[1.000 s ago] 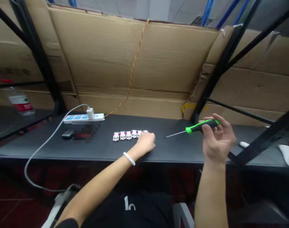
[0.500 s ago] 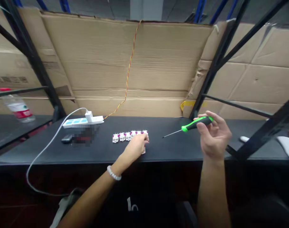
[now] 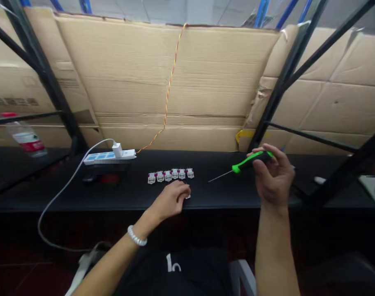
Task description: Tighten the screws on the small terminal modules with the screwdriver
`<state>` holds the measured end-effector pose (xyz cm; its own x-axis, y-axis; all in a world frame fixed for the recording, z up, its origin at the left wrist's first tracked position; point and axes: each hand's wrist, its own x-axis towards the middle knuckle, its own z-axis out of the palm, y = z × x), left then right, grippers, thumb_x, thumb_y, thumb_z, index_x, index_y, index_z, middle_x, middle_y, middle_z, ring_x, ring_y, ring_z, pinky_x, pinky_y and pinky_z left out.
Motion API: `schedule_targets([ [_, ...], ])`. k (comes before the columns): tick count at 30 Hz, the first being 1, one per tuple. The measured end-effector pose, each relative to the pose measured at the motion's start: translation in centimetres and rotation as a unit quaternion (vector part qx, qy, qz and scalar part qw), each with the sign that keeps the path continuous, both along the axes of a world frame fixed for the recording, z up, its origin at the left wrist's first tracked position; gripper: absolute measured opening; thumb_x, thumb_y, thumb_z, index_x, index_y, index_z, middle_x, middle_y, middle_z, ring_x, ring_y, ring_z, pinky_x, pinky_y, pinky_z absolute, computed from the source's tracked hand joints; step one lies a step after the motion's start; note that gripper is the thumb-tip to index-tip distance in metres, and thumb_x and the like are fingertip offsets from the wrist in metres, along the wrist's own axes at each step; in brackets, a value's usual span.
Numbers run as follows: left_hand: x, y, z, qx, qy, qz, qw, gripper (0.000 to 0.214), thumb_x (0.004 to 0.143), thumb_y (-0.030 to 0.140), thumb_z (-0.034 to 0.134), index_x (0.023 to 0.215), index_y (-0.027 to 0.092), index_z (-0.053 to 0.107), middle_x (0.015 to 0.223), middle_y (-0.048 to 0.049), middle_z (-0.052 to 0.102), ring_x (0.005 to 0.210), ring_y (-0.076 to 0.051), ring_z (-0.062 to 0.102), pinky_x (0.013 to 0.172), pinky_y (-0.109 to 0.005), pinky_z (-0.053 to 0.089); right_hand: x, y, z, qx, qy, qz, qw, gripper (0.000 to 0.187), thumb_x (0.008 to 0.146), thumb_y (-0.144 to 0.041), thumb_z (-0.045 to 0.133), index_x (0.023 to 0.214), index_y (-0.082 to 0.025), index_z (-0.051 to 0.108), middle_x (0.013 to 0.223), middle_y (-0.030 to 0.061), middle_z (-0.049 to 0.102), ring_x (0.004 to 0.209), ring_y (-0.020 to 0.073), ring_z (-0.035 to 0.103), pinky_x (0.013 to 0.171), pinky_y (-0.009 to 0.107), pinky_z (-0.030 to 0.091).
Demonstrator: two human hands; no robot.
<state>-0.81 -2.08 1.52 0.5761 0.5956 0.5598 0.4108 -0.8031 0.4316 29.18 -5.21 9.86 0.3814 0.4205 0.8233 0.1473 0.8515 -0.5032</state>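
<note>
My left hand point(image 3: 172, 198), with a pale coiled band on the wrist, is near the table's front edge. Its fingers are closed at a small white part point(image 3: 188, 196), mostly hidden behind the fingertips. Just beyond lies a row of several small white-and-purple parts point(image 3: 168, 176), which look like terminal blocks or switches. My right hand point(image 3: 275, 176) is raised on the right, closed round the handle of a green-and-black screwdriver point(image 3: 247, 163). The screwdriver's thin shaft points left and down, its tip apart from the row.
A white power strip point(image 3: 127, 154) with a plugged-in charger and white cable lies at the back left. A bottle with a red cap point(image 3: 30, 139) stands beyond the left black post. Cardboard panels point(image 3: 144, 82) line the back, with a twisted red-yellow wire point(image 3: 168, 90) hanging down.
My left hand has moved from the right end of the row toward me, to the small white part near the front edge. The screwdriver has shifted slightly left in my right hand.
</note>
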Motion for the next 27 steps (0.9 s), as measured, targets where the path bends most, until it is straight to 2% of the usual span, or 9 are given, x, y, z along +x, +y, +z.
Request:
schedule_targets([
  [10,0.2,0.7,-1.0,0.003,0.0,0.002,1.0,0.022,0.105,0.01,0.05,0.096,0.02,0.068,0.098,-0.0064,0.072,0.096,-0.022,0.067,0.091,-0.035,0.054,-0.1,0.0,0.0,-0.002,-0.01,0.007,1.0,0.042,0.083,-0.027,0.092,0.122,-0.027,0.078,0.106,0.0044,0.078,0.091,0.0218,0.078,0.089,0.04,0.066],
  [17,0.6,1.3,-2.0,0.027,0.01,0.007,1.0,0.019,0.106,0.011,0.052,0.097,0.019,0.067,0.105,-0.0088,0.069,0.102,-0.024,0.063,0.095,-0.037,0.054,-0.2,0.0,0.0,-0.006,-0.013,0.007,1.0,0.041,0.083,-0.028,0.092,0.122,-0.028,0.078,0.106,0.004,0.078,0.092,0.0217,0.078,0.089,0.039,0.067],
  [27,0.6,1.3,-2.2,0.033,0.031,0.013,0.999,0.019,0.107,0.012,0.05,0.098,0.02,0.066,0.106,-0.009,0.068,0.103,-0.025,0.062,0.095,-0.039,0.055,-0.6,0.3,-0.3,-0.014,-0.039,0.009,0.999,0.042,0.084,-0.029,0.09,0.124,-0.029,0.076,0.106,0.0044,0.078,0.093,0.0225,0.079,0.09,0.039,0.068],
])
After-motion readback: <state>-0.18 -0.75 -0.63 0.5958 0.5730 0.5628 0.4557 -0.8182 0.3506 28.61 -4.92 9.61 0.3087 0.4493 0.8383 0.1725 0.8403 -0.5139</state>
